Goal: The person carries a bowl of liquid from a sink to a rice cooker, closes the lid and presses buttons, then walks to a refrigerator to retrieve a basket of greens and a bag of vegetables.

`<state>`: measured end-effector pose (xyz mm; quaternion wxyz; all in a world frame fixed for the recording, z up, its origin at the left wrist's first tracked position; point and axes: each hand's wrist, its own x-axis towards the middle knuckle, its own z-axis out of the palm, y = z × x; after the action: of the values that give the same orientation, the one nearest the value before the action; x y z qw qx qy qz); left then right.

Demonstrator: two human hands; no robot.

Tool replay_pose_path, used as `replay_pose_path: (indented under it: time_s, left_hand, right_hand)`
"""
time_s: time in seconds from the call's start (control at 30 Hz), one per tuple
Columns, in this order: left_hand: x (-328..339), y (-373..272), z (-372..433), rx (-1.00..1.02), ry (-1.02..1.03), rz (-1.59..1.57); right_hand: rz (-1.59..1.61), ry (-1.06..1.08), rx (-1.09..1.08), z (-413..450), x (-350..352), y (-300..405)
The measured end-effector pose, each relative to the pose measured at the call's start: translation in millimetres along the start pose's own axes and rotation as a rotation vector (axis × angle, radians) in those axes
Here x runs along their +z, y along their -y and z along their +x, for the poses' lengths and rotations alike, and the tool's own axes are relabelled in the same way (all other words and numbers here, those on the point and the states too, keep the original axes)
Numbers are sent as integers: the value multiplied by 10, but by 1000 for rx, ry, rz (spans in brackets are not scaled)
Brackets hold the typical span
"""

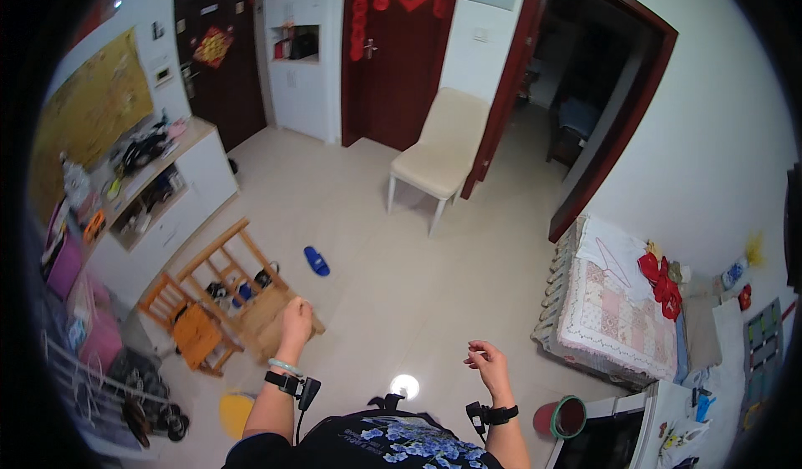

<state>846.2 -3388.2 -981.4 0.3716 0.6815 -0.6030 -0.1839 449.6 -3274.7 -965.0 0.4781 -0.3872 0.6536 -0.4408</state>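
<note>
My left hand (297,320) is raised with its fingers curled in, nothing seen in it. In the picture it overlaps the seat of a light wooden chair with a slatted back (263,328); I cannot tell that they touch. A pale green bangle (285,366) and a black strap with a small device (293,386) circle that forearm. My right hand (490,361) hangs over the tiled floor (401,293), fingers bent and apart, holding nothing. Another strapped device (492,414) sits on its wrist. Beside the slatted chair stands a small orange-brown wooden chair (195,330).
A blue slipper (316,261) lies on the floor. Ahead stands a cream chair (442,149) near an open doorway (589,74). A cloth-covered piece of furniture (617,318) and a red bin with green rim (551,419) are rightward. A cluttered white cabinet (203,168) lines the left wall.
</note>
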Motion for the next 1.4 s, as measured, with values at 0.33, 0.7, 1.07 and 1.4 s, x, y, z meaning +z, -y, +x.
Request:
replay_pose_path:
  time_s: [0.33, 0.7, 1.07, 1.4]
  left_hand:
    - [2370, -1249, 2026, 139, 239, -17]
    - [4556, -2313, 3976, 116, 267, -58]
    - [6596, -4017, 7264, 533, 69, -109]
    - [8046, -5323, 9998, 651, -177, -10]
  right_hand:
    - [5, -111, 83, 2396, -1451, -374]
    - [-24, -33, -4, 5122, -2514, 176]
    - [-18, -140, 27, 7823, -3381, 235]
    - [-20, -164, 71, 9768, -4174, 344]
